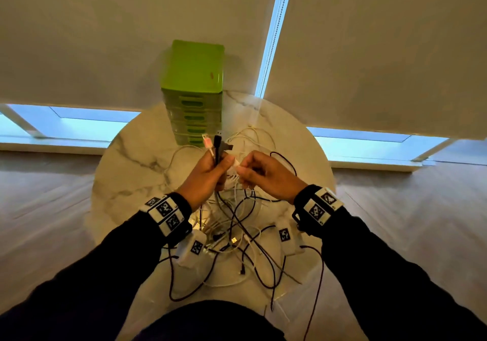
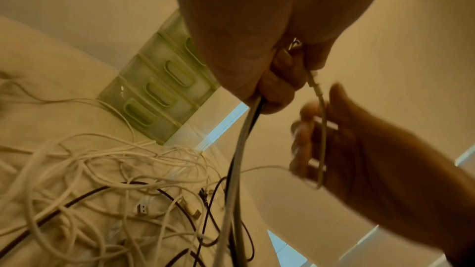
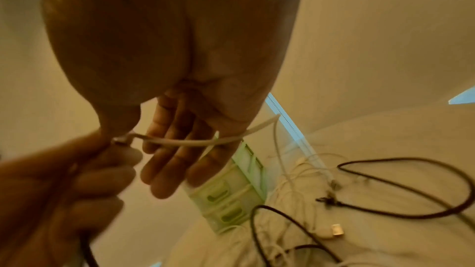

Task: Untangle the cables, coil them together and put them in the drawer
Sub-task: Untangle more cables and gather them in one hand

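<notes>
Over the tangle of white and black cables (image 1: 237, 238) on the round marble table (image 1: 126, 161), my left hand (image 1: 210, 172) grips a bundle of cable ends (image 1: 217, 143). A pink-white plug and a black plug stick up out of the fist. The bundle (image 2: 241, 149) hangs down from the left hand (image 2: 257, 58) into the pile. Right beside it, my right hand (image 1: 261, 172) pinches the end of a white cable (image 1: 235, 165). This white cable (image 3: 192, 142) runs across the fingers of the right hand (image 3: 167, 68). The green drawer unit (image 1: 195, 90) stands behind, with its drawers closed.
Loose loops of the tangle (image 2: 102, 170) spread over the table in front of the drawer unit (image 2: 159, 88). A black cable (image 3: 411, 190) lies on the right side. Some cables hang over the table's near edge. Window blinds and wooden floor surround the table.
</notes>
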A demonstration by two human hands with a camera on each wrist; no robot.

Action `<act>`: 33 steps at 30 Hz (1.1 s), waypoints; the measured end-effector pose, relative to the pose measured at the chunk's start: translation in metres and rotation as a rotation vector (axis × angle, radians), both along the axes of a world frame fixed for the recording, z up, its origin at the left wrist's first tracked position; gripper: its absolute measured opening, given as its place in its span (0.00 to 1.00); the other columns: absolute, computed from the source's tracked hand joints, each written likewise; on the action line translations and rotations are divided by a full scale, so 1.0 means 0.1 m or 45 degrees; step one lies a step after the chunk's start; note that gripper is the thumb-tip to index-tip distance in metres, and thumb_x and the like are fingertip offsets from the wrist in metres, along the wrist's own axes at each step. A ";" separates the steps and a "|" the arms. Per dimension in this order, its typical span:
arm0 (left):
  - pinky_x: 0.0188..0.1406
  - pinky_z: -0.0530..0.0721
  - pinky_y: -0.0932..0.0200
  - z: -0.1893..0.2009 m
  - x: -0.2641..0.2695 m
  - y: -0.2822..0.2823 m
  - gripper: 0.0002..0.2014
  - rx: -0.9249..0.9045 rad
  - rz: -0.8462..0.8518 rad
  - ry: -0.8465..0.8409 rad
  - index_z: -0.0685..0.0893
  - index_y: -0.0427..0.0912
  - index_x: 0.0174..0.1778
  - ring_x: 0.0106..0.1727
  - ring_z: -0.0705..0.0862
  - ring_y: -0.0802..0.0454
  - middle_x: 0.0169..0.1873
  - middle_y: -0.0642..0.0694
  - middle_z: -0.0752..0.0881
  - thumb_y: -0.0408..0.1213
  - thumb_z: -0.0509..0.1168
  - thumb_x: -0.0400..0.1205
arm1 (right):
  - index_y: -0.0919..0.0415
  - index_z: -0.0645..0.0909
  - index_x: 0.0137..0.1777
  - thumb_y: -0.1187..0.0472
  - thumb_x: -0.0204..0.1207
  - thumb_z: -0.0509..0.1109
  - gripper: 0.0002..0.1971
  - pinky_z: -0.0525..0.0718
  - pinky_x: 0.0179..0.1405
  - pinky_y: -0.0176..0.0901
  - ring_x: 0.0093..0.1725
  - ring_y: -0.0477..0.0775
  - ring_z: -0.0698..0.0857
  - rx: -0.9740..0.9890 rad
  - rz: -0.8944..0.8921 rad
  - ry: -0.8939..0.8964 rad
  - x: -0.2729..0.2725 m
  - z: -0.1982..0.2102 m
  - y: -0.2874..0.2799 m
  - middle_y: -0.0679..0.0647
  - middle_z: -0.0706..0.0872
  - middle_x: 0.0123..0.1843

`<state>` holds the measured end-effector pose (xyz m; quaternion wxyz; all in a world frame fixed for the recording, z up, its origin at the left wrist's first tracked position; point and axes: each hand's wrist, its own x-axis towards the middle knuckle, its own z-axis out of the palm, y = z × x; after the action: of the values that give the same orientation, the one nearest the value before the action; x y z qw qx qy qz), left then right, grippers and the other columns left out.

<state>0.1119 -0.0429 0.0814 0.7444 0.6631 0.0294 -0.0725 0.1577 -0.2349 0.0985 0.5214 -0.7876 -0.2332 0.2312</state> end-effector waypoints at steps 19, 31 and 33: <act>0.81 0.71 0.37 -0.08 -0.26 0.03 0.47 -0.144 0.130 0.197 0.63 0.60 0.84 0.80 0.75 0.45 0.79 0.42 0.76 0.78 0.63 0.71 | 0.55 0.77 0.55 0.51 0.91 0.52 0.14 0.79 0.39 0.56 0.38 0.58 0.83 -0.408 -0.283 -0.598 -0.82 -0.17 0.59 0.53 0.86 0.39; 0.55 0.87 0.42 0.16 -0.11 0.57 0.20 -0.215 0.470 -0.122 0.71 0.48 0.41 0.36 0.80 0.52 0.27 0.53 0.70 0.54 0.45 0.93 | 0.48 0.76 0.46 0.40 0.84 0.61 0.14 0.55 0.77 0.58 0.54 0.47 0.84 -1.083 0.026 -0.353 -0.56 -0.58 0.02 0.43 0.86 0.45; 0.40 0.90 0.47 0.28 -0.01 0.73 0.18 -0.302 0.522 -0.151 0.69 0.47 0.41 0.29 0.75 0.54 0.27 0.53 0.67 0.53 0.47 0.93 | 0.46 0.76 0.49 0.42 0.88 0.55 0.13 0.57 0.77 0.58 0.55 0.45 0.84 -0.987 -0.017 -0.362 -0.56 -0.64 -0.02 0.43 0.88 0.48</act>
<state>0.1107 0.0301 0.1093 0.8166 0.5545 0.1109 0.1161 0.1015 -0.2373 0.0346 0.1503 -0.9513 -0.1935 0.1872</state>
